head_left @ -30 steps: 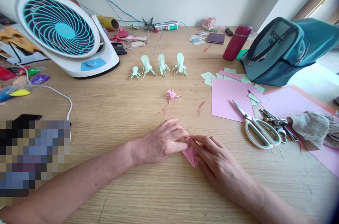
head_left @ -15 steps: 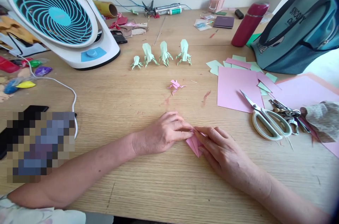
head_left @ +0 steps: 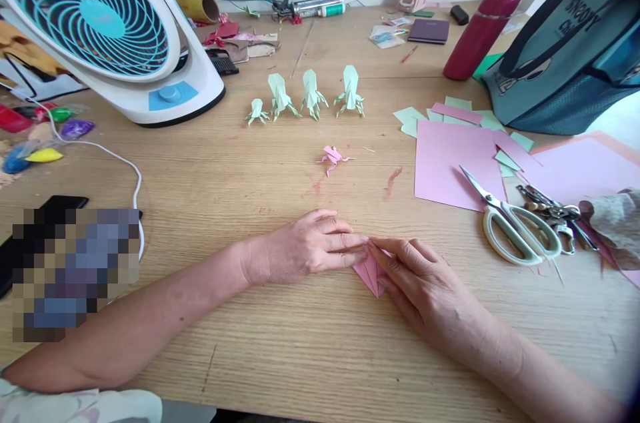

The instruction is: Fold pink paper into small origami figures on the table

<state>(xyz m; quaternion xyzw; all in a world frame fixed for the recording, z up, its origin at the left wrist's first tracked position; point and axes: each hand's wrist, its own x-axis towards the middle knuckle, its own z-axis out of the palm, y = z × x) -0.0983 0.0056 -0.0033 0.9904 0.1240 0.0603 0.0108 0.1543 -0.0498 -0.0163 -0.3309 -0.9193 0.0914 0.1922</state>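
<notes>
A small piece of folded pink paper (head_left: 371,274) lies on the table with its point toward me. My left hand (head_left: 320,243) presses its fingertips on the paper's far left edge, the fingers held together. From the other side, my right hand (head_left: 420,279) pinches the top and right edge, and its fingers hide part of the folds. Beyond them a finished pink origami frog (head_left: 334,157) rests with its legs spread. Farther back, several pale green origami figures (head_left: 313,97) stand in a row.
On the right are a pink sheet (head_left: 450,159), white-handled scissors (head_left: 515,226), keys (head_left: 555,216), a red flask (head_left: 483,36) and a teal bag (head_left: 555,56). A white fan (head_left: 190,89) stands at the back left, its cable (head_left: 135,176) trailing near a black phone (head_left: 47,223).
The camera view has shifted slightly. Both hands stay at the folded pink paper, with only a small movement of the fingers along its top edge.
</notes>
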